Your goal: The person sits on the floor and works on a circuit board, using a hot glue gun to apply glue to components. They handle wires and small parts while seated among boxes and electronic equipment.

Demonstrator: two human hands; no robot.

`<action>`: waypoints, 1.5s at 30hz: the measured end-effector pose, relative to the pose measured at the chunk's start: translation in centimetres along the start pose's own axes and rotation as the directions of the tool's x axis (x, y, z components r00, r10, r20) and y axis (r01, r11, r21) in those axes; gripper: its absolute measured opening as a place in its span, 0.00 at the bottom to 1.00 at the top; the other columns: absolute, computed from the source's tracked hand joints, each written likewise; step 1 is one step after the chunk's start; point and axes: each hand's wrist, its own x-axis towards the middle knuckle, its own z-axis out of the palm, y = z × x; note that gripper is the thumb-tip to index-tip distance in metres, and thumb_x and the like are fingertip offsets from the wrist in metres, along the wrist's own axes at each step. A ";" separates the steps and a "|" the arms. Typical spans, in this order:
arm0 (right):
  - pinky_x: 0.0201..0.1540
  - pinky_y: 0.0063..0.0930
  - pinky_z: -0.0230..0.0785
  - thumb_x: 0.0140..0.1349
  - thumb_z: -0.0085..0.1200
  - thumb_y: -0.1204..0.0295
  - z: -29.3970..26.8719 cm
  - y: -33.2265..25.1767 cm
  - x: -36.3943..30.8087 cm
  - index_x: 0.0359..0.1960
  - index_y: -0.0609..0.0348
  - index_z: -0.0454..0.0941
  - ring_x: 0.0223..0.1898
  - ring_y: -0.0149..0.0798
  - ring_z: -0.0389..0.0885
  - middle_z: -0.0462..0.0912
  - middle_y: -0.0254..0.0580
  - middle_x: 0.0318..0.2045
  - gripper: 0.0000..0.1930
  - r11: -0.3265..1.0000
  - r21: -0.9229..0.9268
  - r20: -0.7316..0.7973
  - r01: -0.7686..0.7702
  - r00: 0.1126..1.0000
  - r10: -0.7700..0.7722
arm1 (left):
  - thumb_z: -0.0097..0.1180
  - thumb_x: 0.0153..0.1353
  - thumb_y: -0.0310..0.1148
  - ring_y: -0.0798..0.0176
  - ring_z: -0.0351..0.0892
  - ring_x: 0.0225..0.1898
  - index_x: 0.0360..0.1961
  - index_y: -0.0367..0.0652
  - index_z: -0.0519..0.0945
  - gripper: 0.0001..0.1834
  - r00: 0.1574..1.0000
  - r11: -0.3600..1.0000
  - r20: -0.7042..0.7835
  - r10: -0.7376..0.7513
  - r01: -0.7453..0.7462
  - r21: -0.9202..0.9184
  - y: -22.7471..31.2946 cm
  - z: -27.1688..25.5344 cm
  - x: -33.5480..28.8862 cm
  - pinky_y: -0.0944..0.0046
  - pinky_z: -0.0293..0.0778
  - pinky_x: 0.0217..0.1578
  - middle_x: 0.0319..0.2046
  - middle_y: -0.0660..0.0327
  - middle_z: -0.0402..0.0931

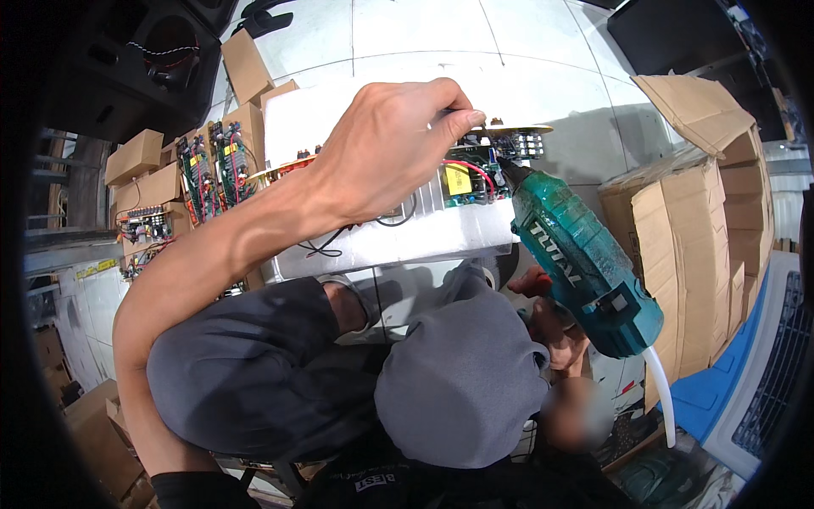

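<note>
My left hand [381, 144] reaches across a circuit board [471, 182] that has a yellow block and red wires on it. Its thumb and forefinger are pinched together at the board's far edge, and whatever is between them is too small to make out. My right hand [555, 327], partly hidden, is closed around a teal glue gun [585, 259]. The gun's dark nozzle points at the right end of the board, close to its parts. A white glue stick [660, 394] sticks out of the gun's back. Under the board lies white foam [381, 250].
More circuit boards [212, 174] with red wires and yellow blocks stand among cardboard pieces on the left. An open cardboard box [670, 246] is at the right. A black speaker cabinet [110, 93] stands at the far left. My grey-trousered knees [462, 382] are close below the foam.
</note>
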 end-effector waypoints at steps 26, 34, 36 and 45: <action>0.42 0.35 0.77 0.63 0.52 0.80 1.2 -0.6 0.2 0.43 0.67 0.78 0.35 0.37 0.80 0.80 0.43 0.33 0.08 0.999 0.016 -0.078 -0.027 0.997 0.029 | 0.58 0.70 0.35 0.65 0.82 0.24 0.39 0.35 0.84 0.12 0.999 1.000 0.020 -0.029 0.029 -0.005 -0.1 0.2 -0.1 0.67 0.76 0.24 0.27 0.54 0.85; 0.44 0.36 0.78 0.63 0.52 0.80 0.8 0.7 -0.2 0.45 0.66 0.78 0.37 0.37 0.82 0.82 0.44 0.35 0.09 0.998 0.049 -0.073 -0.025 0.997 0.029 | 0.57 0.69 0.33 0.59 0.80 0.21 0.37 0.33 0.83 0.12 1.000 0.999 -0.025 -0.013 0.012 -0.042 -0.1 0.3 -0.2 0.61 0.75 0.26 0.21 0.52 0.80; 0.45 0.36 0.78 0.64 0.53 0.80 0.8 0.6 -0.4 0.46 0.66 0.79 0.39 0.38 0.83 0.83 0.45 0.37 0.10 0.998 0.058 -0.081 -0.027 0.996 0.032 | 0.57 0.68 0.33 0.56 0.79 0.19 0.36 0.33 0.83 0.12 0.998 0.998 -0.055 0.003 -0.006 -0.061 -0.2 0.5 -0.2 0.58 0.74 0.25 0.18 0.51 0.78; 0.55 0.41 0.76 0.65 0.52 0.78 -0.3 0.1 -1.0 0.55 0.64 0.78 0.49 0.42 0.84 0.85 0.48 0.45 0.17 0.996 -0.069 -0.036 -0.057 0.998 0.055 | 0.58 0.67 0.33 0.52 0.79 0.20 0.36 0.33 0.83 0.11 0.999 0.997 -0.049 0.000 -0.004 -0.076 -0.4 0.6 -0.3 0.57 0.74 0.27 0.20 0.48 0.78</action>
